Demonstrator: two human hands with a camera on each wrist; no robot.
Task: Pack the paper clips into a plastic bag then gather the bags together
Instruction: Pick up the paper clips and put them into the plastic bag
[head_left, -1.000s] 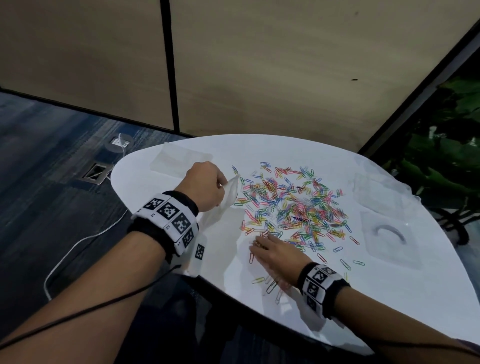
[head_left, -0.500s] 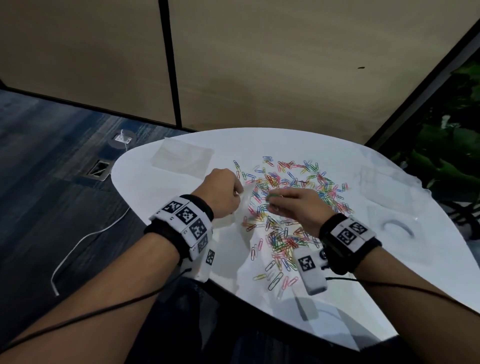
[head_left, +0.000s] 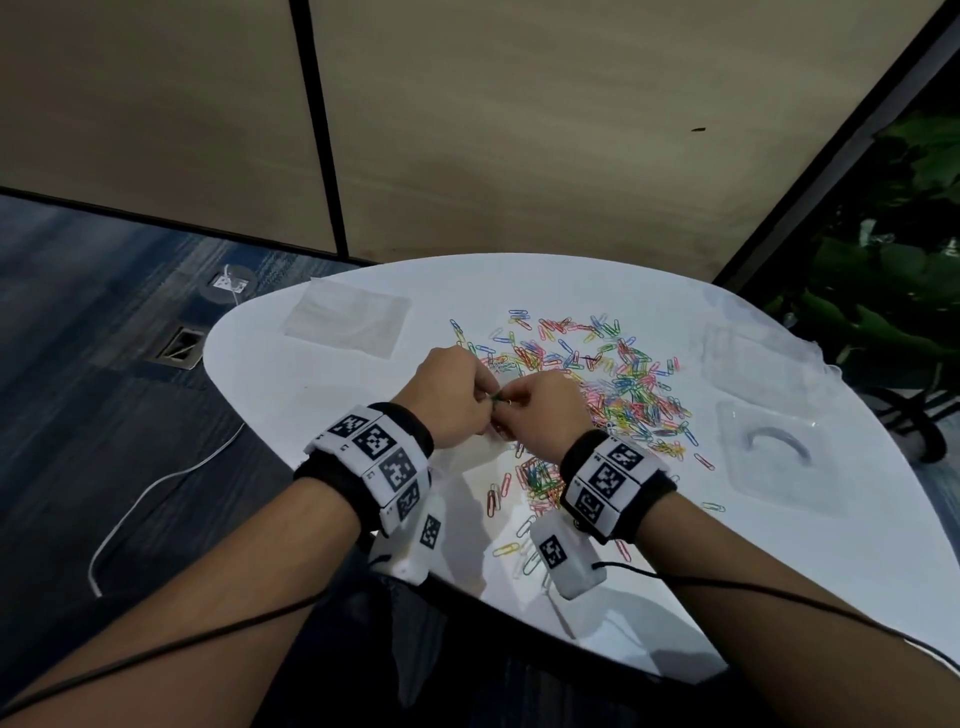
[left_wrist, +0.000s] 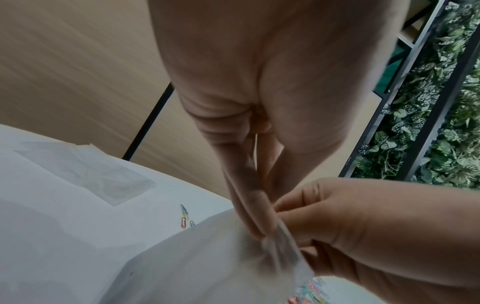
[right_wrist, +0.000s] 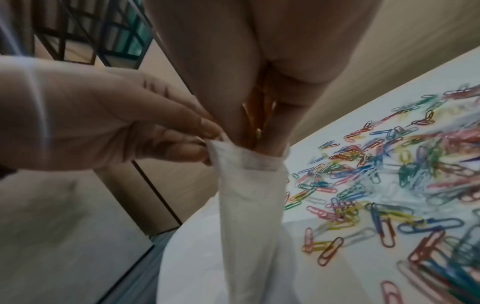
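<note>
Many coloured paper clips (head_left: 623, 384) lie scattered over the white round table (head_left: 779, 571). My left hand (head_left: 491, 402) pinches the rim of a small clear plastic bag (right_wrist: 249, 205) and holds it upright above the table. The pinch shows close up in the left wrist view, left hand (left_wrist: 265, 232) on the bag (left_wrist: 207, 267). My right hand (head_left: 506, 405) meets it, fingertips (right_wrist: 272, 142) dipped into the bag's mouth with a few paper clips held between them. Loose paper clips (right_wrist: 389, 185) spread to the right of the bag.
A flat empty bag (head_left: 345, 322) lies at the table's far left. Two more clear bags (head_left: 758, 364) rest at the right, one (head_left: 779, 457) with a dark curved thing in it. More clips (head_left: 535, 478) lie near the front edge. A plant (head_left: 883, 312) stands beyond the right side.
My right hand left the clips near the front edge, rose and came to the bag's mouth with clips in its fingers. My left hand drew the bag toward the middle.
</note>
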